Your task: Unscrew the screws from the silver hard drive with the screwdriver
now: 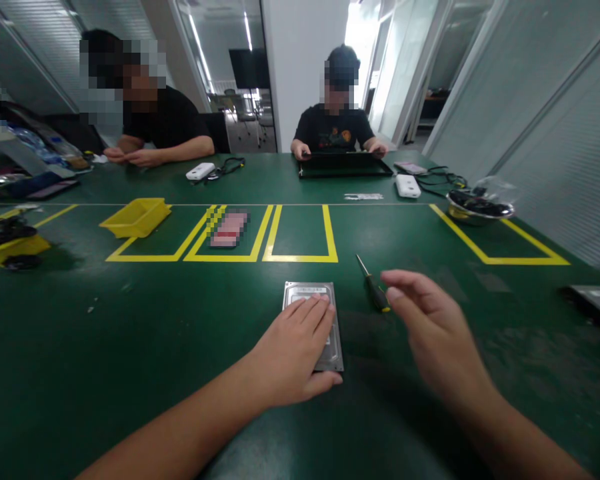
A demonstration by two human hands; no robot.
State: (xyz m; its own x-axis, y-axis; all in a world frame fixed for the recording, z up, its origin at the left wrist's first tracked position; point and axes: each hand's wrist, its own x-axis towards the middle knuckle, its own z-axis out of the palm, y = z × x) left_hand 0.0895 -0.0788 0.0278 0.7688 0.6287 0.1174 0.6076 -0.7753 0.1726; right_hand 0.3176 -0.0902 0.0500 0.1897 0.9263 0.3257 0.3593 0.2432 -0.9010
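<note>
A silver hard drive (307,291) lies flat on the green table (180,333) just in front of me. My left hand (293,350) rests flat on top of it, fingers stretched out, covering most of its near half. To its right lies a small screwdriver (374,287) with a black and yellow handle. My right hand (430,327) hovers just right of the screwdriver, fingers loosely apart and empty, fingertips close to the handle.
Yellow tape boxes (300,257) mark the table's middle. A yellow bin (136,217) stands at the left, a metal bowl (480,208) of dark parts at the right. Two other people sit across; one holds a black laptop (345,165). A tray edge (597,300) is far right.
</note>
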